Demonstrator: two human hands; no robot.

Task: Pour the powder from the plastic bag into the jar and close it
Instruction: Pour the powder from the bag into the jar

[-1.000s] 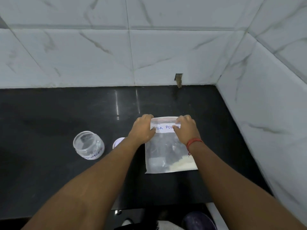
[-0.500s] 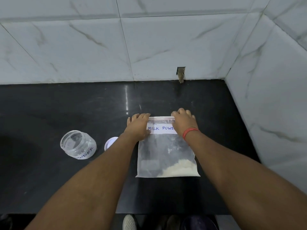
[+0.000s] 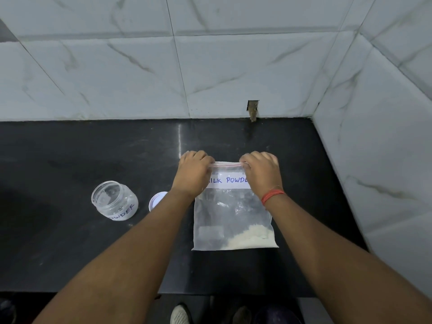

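A clear zip plastic bag [image 3: 233, 216] labelled "MILK POWDER" lies flat on the black counter [image 3: 70, 253]. White powder [image 3: 250, 239] sits in its near right corner. My left hand [image 3: 194, 174] pinches the bag's top left corner at the red zip strip. My right hand [image 3: 261, 176], with a red thread on the wrist, pinches the top right corner. An open clear jar [image 3: 114, 201] labelled "POWDER" stands to the left, apart from the bag. Its white lid [image 3: 156, 200] lies between jar and bag, partly hidden by my left forearm.
Marble-tiled walls close the counter at the back [image 3: 210, 78] and on the right [image 3: 385, 160]. A small hole [image 3: 252, 109] is cut in the back wall. The counter's front edge [image 3: 210, 294] runs near my elbows, with feet on the floor below.
Both hands stay on the bag's top edge, with fingers curled tighter on the zip strip. The bag has not moved on the counter; only the camera view shifted slightly.
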